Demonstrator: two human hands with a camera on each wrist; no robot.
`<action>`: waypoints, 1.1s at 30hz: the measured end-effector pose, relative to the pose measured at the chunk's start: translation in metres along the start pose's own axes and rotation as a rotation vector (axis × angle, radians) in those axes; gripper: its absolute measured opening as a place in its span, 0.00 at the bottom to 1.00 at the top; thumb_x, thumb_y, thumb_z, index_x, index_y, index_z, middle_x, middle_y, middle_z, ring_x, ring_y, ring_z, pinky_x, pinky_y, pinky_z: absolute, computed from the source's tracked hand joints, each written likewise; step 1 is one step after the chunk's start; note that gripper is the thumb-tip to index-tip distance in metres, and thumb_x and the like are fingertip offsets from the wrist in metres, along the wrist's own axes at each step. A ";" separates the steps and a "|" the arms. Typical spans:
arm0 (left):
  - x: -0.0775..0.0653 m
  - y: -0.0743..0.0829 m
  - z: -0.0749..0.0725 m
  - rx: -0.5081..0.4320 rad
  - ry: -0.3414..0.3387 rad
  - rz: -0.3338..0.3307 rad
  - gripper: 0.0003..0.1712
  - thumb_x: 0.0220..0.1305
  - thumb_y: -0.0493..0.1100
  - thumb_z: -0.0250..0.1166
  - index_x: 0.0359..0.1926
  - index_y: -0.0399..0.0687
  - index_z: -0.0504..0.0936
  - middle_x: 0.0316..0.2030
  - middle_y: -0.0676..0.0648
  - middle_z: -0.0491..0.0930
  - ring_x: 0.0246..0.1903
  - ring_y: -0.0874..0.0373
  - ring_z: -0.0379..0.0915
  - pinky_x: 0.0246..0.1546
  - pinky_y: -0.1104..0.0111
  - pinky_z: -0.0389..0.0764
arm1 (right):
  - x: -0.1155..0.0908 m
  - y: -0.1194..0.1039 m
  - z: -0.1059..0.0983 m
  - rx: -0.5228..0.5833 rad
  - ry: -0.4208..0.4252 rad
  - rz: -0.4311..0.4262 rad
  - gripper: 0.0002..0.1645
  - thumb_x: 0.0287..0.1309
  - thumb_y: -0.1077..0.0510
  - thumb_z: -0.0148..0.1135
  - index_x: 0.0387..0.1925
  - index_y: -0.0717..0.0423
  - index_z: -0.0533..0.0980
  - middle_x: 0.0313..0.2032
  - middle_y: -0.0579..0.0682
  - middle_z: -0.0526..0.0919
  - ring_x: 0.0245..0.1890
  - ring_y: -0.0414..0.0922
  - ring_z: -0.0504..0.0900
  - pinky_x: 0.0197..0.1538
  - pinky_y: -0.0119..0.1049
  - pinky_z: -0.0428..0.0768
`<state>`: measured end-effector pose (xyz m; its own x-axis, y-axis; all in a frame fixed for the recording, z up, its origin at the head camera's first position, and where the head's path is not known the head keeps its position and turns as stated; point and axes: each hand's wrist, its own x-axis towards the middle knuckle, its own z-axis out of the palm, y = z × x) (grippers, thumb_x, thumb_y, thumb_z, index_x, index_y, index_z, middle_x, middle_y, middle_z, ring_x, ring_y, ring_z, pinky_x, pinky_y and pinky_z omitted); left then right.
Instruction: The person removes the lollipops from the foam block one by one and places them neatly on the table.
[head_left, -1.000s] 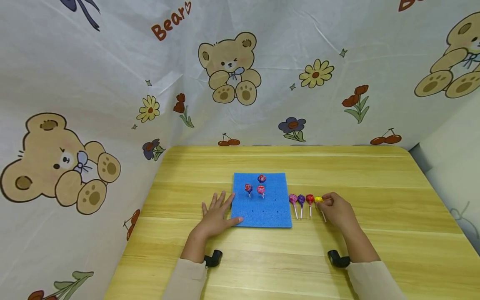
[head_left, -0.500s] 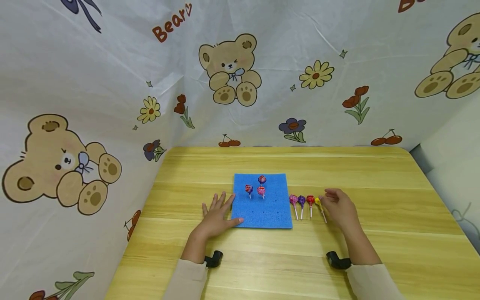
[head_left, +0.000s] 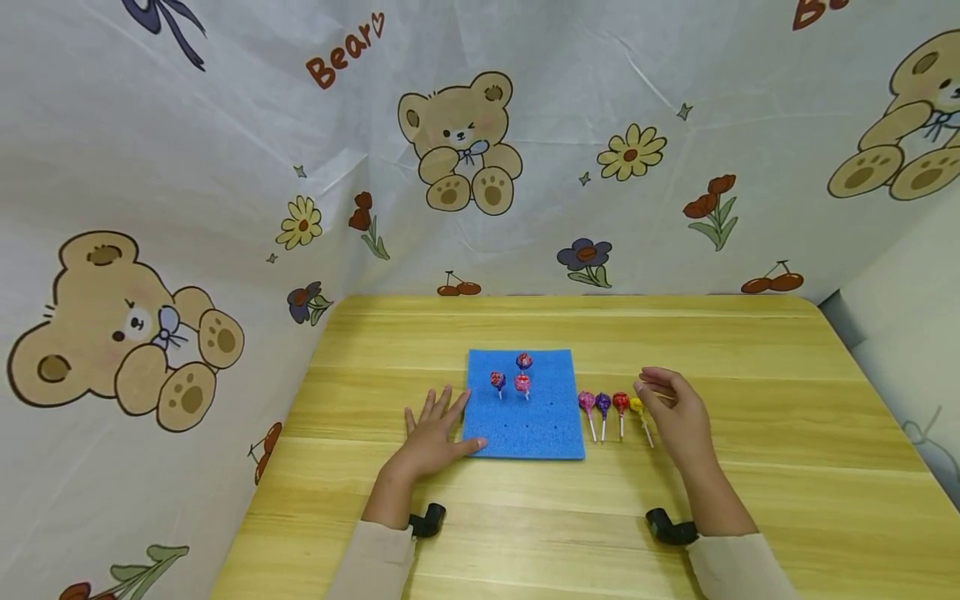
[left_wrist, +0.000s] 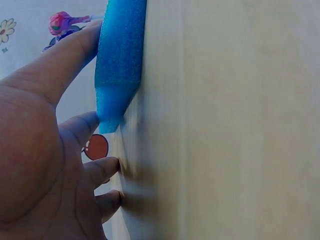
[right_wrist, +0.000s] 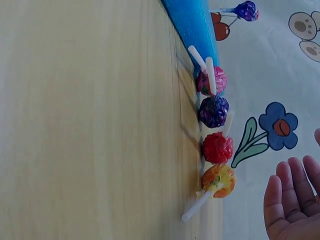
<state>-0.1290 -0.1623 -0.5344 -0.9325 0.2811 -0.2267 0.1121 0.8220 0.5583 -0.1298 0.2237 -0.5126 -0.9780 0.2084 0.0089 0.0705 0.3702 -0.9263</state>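
My left hand point(head_left: 427, 443) rests with fingers spread at the left edge of a blue foam block point(head_left: 525, 443); its thumb lies on the near left corner. Three lollipops stand in the foam: a red-and-blue one point(head_left: 524, 361) at the back, a similar one point(head_left: 498, 379) at left and a pink-and-red one point(head_left: 522, 383). Right of the block lie a pink lollipop point(head_left: 587, 400), a purple lollipop point(head_left: 603, 402), a red lollipop point(head_left: 621, 400) and a yellow lollipop point(right_wrist: 219, 180). Just right of the yellow one, my right hand point(head_left: 682, 421) has loosely bent fingers and holds nothing.
Several small holes dot the bare front part of the foam. The wooden table point(head_left: 540, 525) runs back to a white cloth point(head_left: 555, 100) printed with bears and flowers, which also hangs along the left side. A black wrist camera point(head_left: 670, 527) sits on the right wrist.
My right hand has let go of the yellow lollipop and drawn back from it, its fingers loosening. The lollipop stays on the table. My left hand keeps its place on the foam.
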 end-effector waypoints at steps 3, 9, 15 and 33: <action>0.000 0.000 0.000 0.001 -0.003 -0.003 0.54 0.62 0.72 0.63 0.81 0.68 0.48 0.82 0.45 0.38 0.81 0.40 0.22 0.69 0.29 0.20 | -0.001 -0.003 0.004 0.028 -0.014 -0.017 0.30 0.70 0.45 0.61 0.64 0.60 0.73 0.58 0.58 0.80 0.46 0.22 0.76 0.47 0.14 0.77; 0.000 0.000 0.000 0.001 -0.004 -0.005 0.53 0.62 0.72 0.63 0.81 0.68 0.48 0.82 0.45 0.38 0.81 0.41 0.22 0.69 0.29 0.20 | -0.002 -0.005 0.017 0.026 -0.071 -0.046 0.29 0.71 0.45 0.59 0.63 0.59 0.73 0.58 0.60 0.80 0.45 0.21 0.77 0.45 0.17 0.79; -0.001 0.000 0.000 0.003 0.000 -0.006 0.54 0.62 0.72 0.63 0.81 0.68 0.48 0.82 0.45 0.38 0.81 0.41 0.22 0.69 0.29 0.20 | -0.003 -0.008 0.034 0.003 -0.126 -0.085 0.28 0.70 0.46 0.61 0.62 0.60 0.74 0.58 0.61 0.81 0.46 0.22 0.77 0.49 0.13 0.75; 0.002 -0.002 0.002 0.025 -0.006 -0.006 0.54 0.62 0.73 0.62 0.81 0.69 0.47 0.82 0.45 0.38 0.81 0.41 0.22 0.69 0.29 0.20 | -0.005 -0.032 0.077 -0.042 -0.246 -0.119 0.24 0.69 0.52 0.64 0.61 0.60 0.76 0.56 0.58 0.84 0.55 0.51 0.83 0.56 0.31 0.82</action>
<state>-0.1306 -0.1626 -0.5372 -0.9310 0.2795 -0.2347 0.1154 0.8354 0.5373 -0.1420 0.1409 -0.5124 -0.9978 -0.0629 0.0206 -0.0451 0.4174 -0.9076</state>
